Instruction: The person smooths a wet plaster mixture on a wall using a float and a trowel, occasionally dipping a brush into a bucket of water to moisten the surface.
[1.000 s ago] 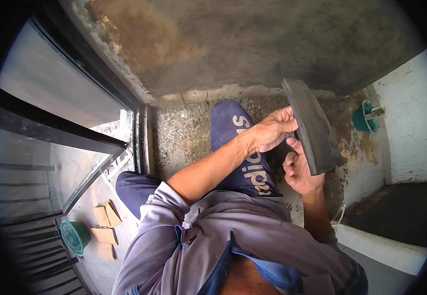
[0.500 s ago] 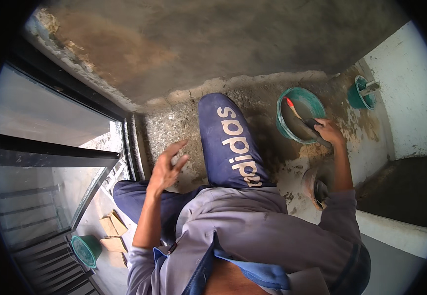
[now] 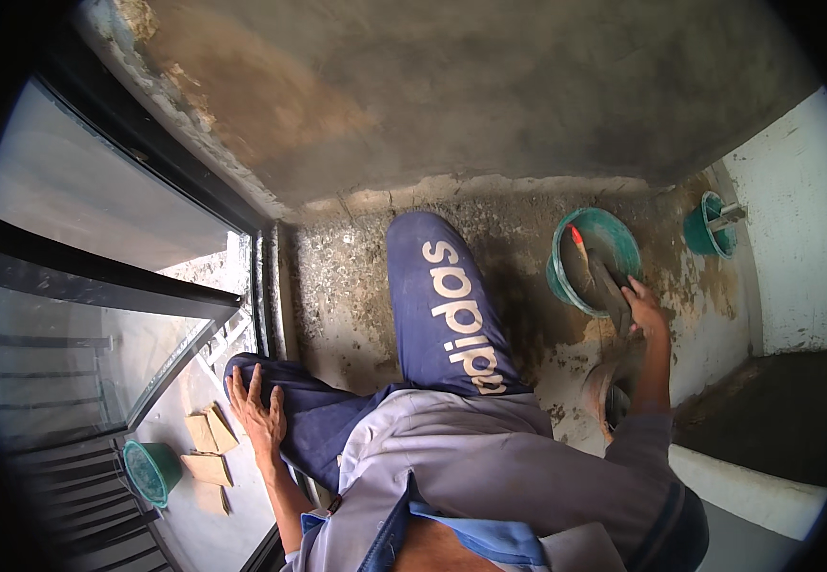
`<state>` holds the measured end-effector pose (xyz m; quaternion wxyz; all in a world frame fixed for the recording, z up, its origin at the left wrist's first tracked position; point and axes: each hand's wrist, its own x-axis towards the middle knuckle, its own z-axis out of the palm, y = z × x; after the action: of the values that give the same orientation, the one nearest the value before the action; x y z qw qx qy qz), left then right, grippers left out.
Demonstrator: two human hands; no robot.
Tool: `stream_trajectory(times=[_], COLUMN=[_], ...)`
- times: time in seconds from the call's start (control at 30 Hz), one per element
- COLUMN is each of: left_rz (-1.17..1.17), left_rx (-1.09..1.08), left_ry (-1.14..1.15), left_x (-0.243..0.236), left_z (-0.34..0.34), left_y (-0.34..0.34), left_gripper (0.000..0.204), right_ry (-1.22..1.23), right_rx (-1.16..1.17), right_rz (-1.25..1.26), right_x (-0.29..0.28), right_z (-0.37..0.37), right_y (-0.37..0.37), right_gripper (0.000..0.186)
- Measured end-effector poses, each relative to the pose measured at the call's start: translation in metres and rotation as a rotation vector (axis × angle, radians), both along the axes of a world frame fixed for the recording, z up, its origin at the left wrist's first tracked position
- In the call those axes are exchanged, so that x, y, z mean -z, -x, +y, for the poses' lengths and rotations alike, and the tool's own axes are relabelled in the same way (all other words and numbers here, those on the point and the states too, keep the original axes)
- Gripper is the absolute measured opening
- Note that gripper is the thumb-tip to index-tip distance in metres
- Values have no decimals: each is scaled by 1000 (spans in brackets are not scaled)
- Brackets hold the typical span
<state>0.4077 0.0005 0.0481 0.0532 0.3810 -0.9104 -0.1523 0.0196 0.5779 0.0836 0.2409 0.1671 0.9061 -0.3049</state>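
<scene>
My right hand (image 3: 646, 307) is closed round a grey, flat plastering trowel (image 3: 610, 294), seen nearly edge-on at the near rim of a round green basin (image 3: 558, 276). Its handle is mostly hidden by the fingers. Inside the basin leans a brush (image 3: 577, 238) with a red-tipped handle, beside greyish wet material. My left hand (image 3: 257, 412) lies on my bent left knee with the fingers spread, holding nothing.
Ahead rises a grey plastered wall (image 3: 490, 95). A small green bucket (image 3: 709, 229) with a tool across it stands at the right; another bucket (image 3: 609, 396) is near my right forearm. Left are a dark-framed glass door (image 3: 109, 296), a green bucket (image 3: 151, 472) and cardboard pieces (image 3: 209, 467).
My left hand has dropped from the air onto my left knee. The right hand has turned the trowel more upright near the basin's rim. The whole view has shifted slightly.
</scene>
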Motion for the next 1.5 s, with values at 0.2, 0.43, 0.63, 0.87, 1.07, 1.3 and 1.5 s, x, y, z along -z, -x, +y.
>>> stream_trajectory(times=[0.2, 0.43, 0.63, 0.87, 1.07, 1.3, 1.5], left_rz=[342, 210, -276, -437, -516, -421, -709], left_rx=[172, 648, 972, 977, 838, 876, 802], left_ry=[-114, -291, -476, -903, -513, -416, -387], left_x=[18, -30, 17, 35, -13, -42, -35], left_z=[-47, -44, -24, -15, -19, -32, -47], left_y=[22, 176, 190, 131, 148, 242, 283], left_gripper=[45, 45, 51, 58, 52, 52, 51], right_ry=[740, 8, -119, -302, -9, -297, 47], right_rx=[-202, -735, -759, -1046, -993, -1184, -1256], right_rz=[447, 1314, 1550, 1115, 1430, 1421, 1412], right_x=[18, -13, -47, 85, 30, 34, 64], right_z=[-87, -270, -350, -354, -322, -375, -344], right_y=[-35, 44, 121, 124, 122, 148, 138], right_gripper=[82, 81, 89, 100, 90, 93, 95])
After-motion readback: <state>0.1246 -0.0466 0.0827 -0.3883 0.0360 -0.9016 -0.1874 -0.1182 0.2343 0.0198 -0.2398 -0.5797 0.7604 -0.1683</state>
